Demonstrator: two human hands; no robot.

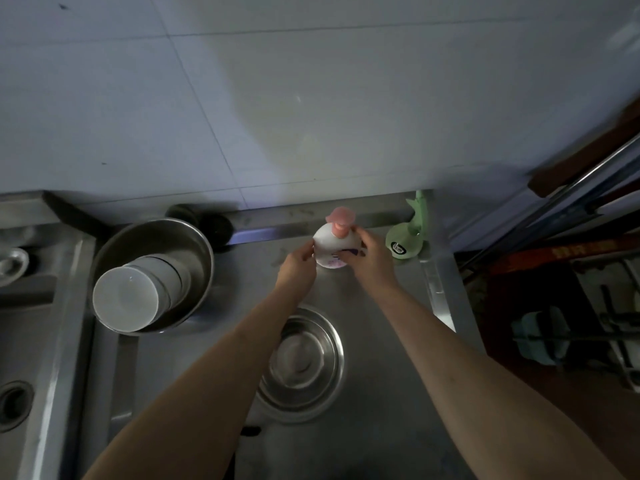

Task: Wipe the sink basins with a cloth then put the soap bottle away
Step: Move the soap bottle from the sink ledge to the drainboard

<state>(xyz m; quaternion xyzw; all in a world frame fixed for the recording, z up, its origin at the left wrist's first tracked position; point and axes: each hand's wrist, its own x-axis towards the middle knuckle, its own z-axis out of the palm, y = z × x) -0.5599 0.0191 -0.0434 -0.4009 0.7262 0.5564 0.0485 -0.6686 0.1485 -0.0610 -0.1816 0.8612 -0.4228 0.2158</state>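
— Two hands on the bottle (331, 249), at the back of the bench (381, 341), just short of the steel ledge under the tiled wall (311, 98).

— Fingers?

— Left hand (298, 263) curled against the bottle's left side, fingers wrapped on the white body. Right hand (372, 258) gripping from the right, fingers bent round the body up near the neck, just under the pink pump (341, 220). Both clasped on it, neither slack.

— Standing or lifted?

— Upright, pump on top. Cannot tell whether resting on the steel or held just above; base hidden between the hands.

— Around the bottle?

— Right of it, close by but apart, a green spray bottle (405, 242) leaning into the bench's back corner. Nearer than the bottle, between the forearms, a small steel bowl (301, 362), upside up, on the bench. Left of the bottle, a large steel basin (156, 271) holding a stack of white bowls (126, 299) tipped toward the camera. Behind that basin, against the ledge, something dark and round, too dim to name.

— And the sink?

— Far left of the bottle: steel sink (20, 341), drain hole (14, 403) low at the frame's edge. Far right of the bottle, past the bench edge, dark floor with metal rails and a pale blue tub (540, 337), blurred.
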